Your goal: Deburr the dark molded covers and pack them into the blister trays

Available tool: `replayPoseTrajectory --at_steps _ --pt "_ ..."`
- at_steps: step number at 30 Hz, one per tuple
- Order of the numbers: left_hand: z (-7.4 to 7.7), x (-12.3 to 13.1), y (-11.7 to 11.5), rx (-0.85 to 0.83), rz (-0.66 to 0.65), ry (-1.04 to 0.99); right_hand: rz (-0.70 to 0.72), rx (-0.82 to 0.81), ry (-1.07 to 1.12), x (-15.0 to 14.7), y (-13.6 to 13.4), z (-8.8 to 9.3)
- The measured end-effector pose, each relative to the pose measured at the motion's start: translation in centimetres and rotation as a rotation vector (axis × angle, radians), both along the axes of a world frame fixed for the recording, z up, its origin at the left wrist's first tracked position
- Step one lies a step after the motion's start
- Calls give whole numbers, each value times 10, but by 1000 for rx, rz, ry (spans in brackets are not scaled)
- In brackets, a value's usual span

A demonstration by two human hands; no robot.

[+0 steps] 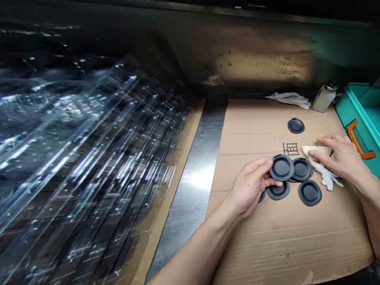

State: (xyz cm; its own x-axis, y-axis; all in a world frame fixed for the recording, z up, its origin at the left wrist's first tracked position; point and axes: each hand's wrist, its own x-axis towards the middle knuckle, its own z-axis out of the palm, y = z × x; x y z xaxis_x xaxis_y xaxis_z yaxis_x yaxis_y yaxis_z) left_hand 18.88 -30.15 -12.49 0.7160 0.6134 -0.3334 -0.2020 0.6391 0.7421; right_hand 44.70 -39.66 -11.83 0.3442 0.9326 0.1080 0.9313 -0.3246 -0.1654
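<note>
My left hand (251,186) pinches a round dark grey cap (282,168) by its edge, lifted a little over several more such caps (310,192) lying on the cardboard sheet (285,241). My right hand (341,156) is closed on a small cream-coloured pad (315,150), just right of the caps. Under that hand lies a white glove (327,176). One more cap (296,126) sits alone farther back on the cardboard.
A big stack of clear plastic trays (74,158) fills the left side. A bare metal strip (196,174) runs between it and the cardboard. At the back lie a white cloth (289,99) and a small bottle (324,97); a teal bin (363,118) with an orange handle stands at right.
</note>
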Motion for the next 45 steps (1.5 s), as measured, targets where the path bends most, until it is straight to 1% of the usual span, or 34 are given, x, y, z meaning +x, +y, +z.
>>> replayPoseTrajectory --at_steps 2,5,7,10,11,13,15,16,18,19,21,23,24,26,28,30,32,34,37,39,41,42,43,45 --pt "0 -1 0 2 -3 -3 22 -22 9 -2 -1 4" --pt "0 -1 0 -1 4 -2 53 18 58 -1 -4 15" --pt "0 -2 0 -8 11 2 143 8 118 0 -9 22" --pt "1 -1 -1 -16 16 3 309 -114 146 0 -16 24" --pt "1 -1 -1 -18 17 4 343 -144 125 0 -18 23" --pt "1 -1 -1 -21 18 5 373 -150 83 -1 -19 22" --pt "2 0 -2 -24 15 7 372 -93 91 -5 -19 25" --pt "2 0 -2 -22 10 8 355 -35 113 -9 -19 29" --pt "2 -1 -2 -14 -2 9 327 120 167 -22 -18 37" --pt "2 -1 -3 -5 -9 8 337 201 191 -31 -17 40" --pt "1 0 -4 23 -23 6 416 312 226 -51 -16 40" --pt "-1 0 -6 57 -39 6 513 333 218 -70 -15 34" --pt "-2 1 -8 77 -50 8 536 329 193 -78 -14 29" --pt "-4 1 -11 130 -64 16 536 318 112 -91 -12 20" --pt "-5 2 -13 197 -69 40 509 315 37 -98 -12 15" --pt "-5 2 -14 256 -67 73 522 303 32 -101 -12 16" --pt "-5 2 -14 283 -69 93 570 273 63 -101 -12 18" --pt "-6 2 -14 286 -67 93 567 255 55 -99 -12 20" --pt "-9 3 -15 280 -72 84 504 256 -8 -95 -11 20" --pt "-10 4 -15 263 -71 81 556 236 28 -93 -11 21" --pt "-10 4 -16 224 -63 71 600 246 113 -88 -10 23" --pt "-10 4 -15 201 -59 60 570 277 160 -84 -10 26" --pt "-9 4 -15 180 -56 49 502 318 199 -78 -10 29" --pt "-8 4 -14 149 -46 38 294 381 233 -62 -11 35"
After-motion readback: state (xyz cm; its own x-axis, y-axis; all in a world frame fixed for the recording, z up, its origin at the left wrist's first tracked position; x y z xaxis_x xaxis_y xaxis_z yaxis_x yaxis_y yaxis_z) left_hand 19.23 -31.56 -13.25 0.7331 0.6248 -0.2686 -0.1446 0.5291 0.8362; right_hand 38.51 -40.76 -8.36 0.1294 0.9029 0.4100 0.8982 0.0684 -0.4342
